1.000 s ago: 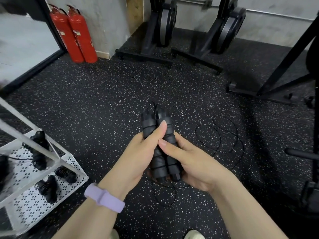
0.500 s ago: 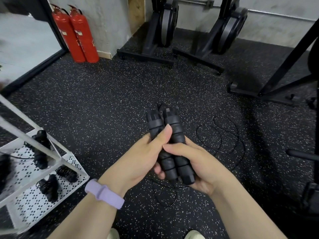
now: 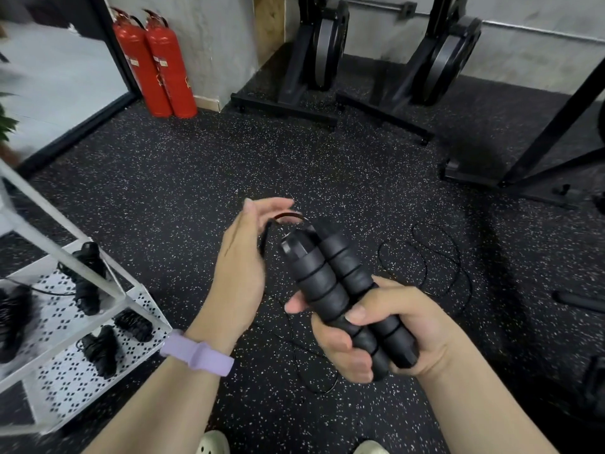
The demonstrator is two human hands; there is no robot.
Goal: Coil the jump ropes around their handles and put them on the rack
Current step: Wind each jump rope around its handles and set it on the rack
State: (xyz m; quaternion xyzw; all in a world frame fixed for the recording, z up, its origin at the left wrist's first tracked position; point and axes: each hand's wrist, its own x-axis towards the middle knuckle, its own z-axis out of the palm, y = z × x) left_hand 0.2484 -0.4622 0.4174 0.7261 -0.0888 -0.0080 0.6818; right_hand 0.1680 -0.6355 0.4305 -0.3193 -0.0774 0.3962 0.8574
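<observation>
Two black foam jump rope handles point(image 3: 330, 273) are held side by side, tilted up to the left. My right hand point(image 3: 386, 326) grips their lower half. The thin black cord point(image 3: 288, 217) arcs from the handle tops into my left hand point(image 3: 242, 260), which is raised beside the handles with its fingers curved over the cord. The cord's slack lies in loops on the floor point(image 3: 422, 257) to the right and below my hands. At the left, the white perforated rack point(image 3: 65, 381) holds several coiled ropes point(image 3: 98, 352).
Two red fire extinguishers point(image 3: 157, 63) stand at the back left wall. Black gym machines point(image 3: 314, 60) and a black frame point(image 3: 537, 152) line the back and right. The floor is speckled black rubber. My shoes show at the bottom edge.
My left hand has let go of the handles and moved up and left, taking the cord. My right hand now holds both handles alone, tilted more to the left.
</observation>
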